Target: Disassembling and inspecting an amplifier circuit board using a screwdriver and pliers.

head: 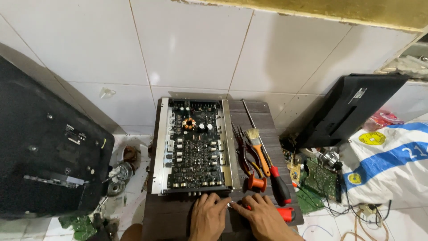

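An opened amplifier with a dark circuit board in a silver metal frame lies on a small dark wooden table. My left hand rests on the table just in front of the amplifier's near edge. My right hand lies beside it, fingers meeting the left hand's fingers over a small shiny part. Which hand pinches it I cannot tell. Right of the amplifier lie a paintbrush with an orange handle, a red-and-black screwdriver, pliers and an orange spool.
A black television back leans at the left and another black panel at the right against the white tiled wall. Green circuit boards, cables and a white-and-blue sack lie on the floor at right. Loose parts lie on the floor at left.
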